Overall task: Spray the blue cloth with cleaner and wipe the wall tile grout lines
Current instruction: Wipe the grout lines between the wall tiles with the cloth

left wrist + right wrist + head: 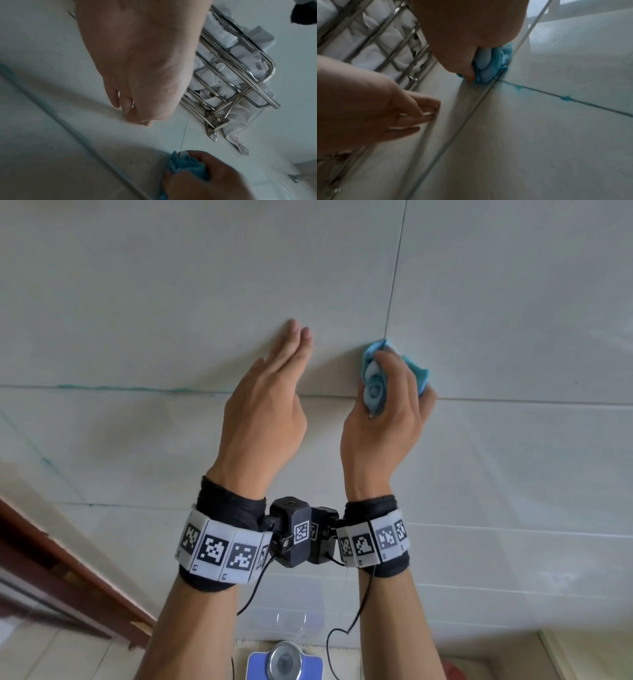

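Wall tile point(171, 302) fills most of the head view: large, pale, smooth panels divided by thin grout lines. We note one vertical grout line point(394, 282) and one horizontal grout line point(120, 387) that meet near our hands; the horizontal one carries a blue-green tint along part of its run. Bare tile lies above and to both sides of the hands.

Upper on the wall, in the left wrist view, a metal rack point(240, 75) of shiny round bars holds white folded towels point(221, 35). At the lower edge of the head view sits a blue scale point(284, 662) with a round dial, and a brown door frame point(68, 570) slants across the lower left corner.

Our left hand point(263, 405) is spread flat, fingers straight and together, fingertips at the tile, holding nothing.

Our right hand point(387, 419) has its fingers curled round the blue cloth point(375, 385), bunched into soft folds. The cloth presses on the wall at the crossing of the two grout lines.
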Demonstrator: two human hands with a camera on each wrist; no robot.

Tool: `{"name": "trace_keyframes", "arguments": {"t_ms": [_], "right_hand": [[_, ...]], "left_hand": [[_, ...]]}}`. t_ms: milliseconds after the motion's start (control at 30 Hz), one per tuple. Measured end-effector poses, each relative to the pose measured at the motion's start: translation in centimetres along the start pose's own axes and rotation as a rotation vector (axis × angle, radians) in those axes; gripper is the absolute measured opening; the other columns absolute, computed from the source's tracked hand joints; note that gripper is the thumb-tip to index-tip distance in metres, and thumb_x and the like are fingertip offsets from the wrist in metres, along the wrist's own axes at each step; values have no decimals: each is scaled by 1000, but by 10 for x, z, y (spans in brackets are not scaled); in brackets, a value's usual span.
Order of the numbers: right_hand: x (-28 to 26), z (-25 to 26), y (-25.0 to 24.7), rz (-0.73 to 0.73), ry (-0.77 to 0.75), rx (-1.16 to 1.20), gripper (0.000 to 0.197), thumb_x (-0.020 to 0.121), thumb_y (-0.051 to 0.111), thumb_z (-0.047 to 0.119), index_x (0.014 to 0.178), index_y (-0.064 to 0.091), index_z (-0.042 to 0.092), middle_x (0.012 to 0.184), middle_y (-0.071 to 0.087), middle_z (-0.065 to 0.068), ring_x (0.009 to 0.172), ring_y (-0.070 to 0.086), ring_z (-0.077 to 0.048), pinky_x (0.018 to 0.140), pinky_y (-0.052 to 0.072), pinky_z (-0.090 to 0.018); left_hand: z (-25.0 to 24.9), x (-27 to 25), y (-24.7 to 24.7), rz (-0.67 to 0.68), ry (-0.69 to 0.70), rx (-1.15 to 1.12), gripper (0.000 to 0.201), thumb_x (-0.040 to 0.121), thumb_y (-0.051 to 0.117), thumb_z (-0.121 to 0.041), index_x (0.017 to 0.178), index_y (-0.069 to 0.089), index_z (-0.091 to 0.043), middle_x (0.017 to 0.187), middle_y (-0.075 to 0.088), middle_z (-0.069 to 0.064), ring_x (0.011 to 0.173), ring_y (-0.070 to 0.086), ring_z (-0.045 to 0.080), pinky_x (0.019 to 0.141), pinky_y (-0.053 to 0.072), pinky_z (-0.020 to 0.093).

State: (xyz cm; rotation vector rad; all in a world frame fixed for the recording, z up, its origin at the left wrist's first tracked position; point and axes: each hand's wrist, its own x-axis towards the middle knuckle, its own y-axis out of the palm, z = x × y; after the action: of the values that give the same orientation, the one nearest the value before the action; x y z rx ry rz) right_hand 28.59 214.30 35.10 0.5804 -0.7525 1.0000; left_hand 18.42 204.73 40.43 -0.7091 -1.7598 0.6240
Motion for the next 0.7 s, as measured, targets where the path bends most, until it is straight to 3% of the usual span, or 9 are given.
{"name": "trace_keyframes", "arguments": {"t_ms": [100,167,233,267,367,433,467,567,700], "right_hand": [[-16,-6,-4,126,-83,-54,46,84,68,-12,120,74,17,134,68,13,111,56,-26,95,48,-25],[-18,-7,-13,186,-61,-28,48,84,71,-11,120,74,20,132,68,16,108,53,-18,89,51,-28],[-2,-3,-20,109,-28,39,40,85,76,-4,117,74,19,124,70,17,100,50,-2,82,53,-36],[12,1,-23,31,-19,61,36,86,78,0,116,75,19,122,71,15,97,50,2,81,52,-34],[51,9,-19,-107,12,91,35,86,76,3,117,74,17,117,73,9,95,54,-14,79,43,-13],[56,12,-9,-110,-22,67,36,86,71,-3,116,73,15,116,73,6,97,56,-20,82,39,-9],[50,14,-3,-95,-54,45,38,84,66,-7,115,73,13,117,73,4,100,57,-20,86,41,-13],[13,17,12,69,-189,16,48,79,59,-17,116,74,9,126,73,1,115,61,-16,97,49,-41],[-17,21,16,285,-266,31,55,79,63,-21,125,73,8,135,69,-1,124,54,-29,97,53,-46]], "left_hand": [[5,3,-9,-86,14,-89,76,93,36,8,162,34,-25,170,25,-13,152,31,2,118,32,17],[8,7,-14,-164,20,-98,75,92,35,8,161,37,-21,169,30,-9,153,30,3,117,26,11],[12,7,-14,-212,-2,-84,74,92,34,8,161,36,-18,170,29,-6,154,28,6,118,26,13],[14,6,-14,-221,-25,-73,73,94,35,8,162,34,-19,170,27,-6,155,27,7,118,28,16],[24,-1,-14,-224,-83,-34,75,95,37,9,164,29,-21,172,20,-5,157,24,10,115,32,19],[31,-5,-16,-220,-113,-19,77,95,37,9,165,26,-21,173,18,-5,157,23,10,113,32,18],[34,-6,-19,-221,-129,-15,77,95,37,9,165,25,-21,173,18,-5,157,23,10,113,32,18],[42,-5,-25,-222,-162,0,76,96,36,8,165,25,-22,173,18,-5,157,22,10,112,32,21],[46,-3,-29,-200,-194,20,76,97,36,5,166,22,-23,174,14,-6,156,26,12,109,40,30]]}}
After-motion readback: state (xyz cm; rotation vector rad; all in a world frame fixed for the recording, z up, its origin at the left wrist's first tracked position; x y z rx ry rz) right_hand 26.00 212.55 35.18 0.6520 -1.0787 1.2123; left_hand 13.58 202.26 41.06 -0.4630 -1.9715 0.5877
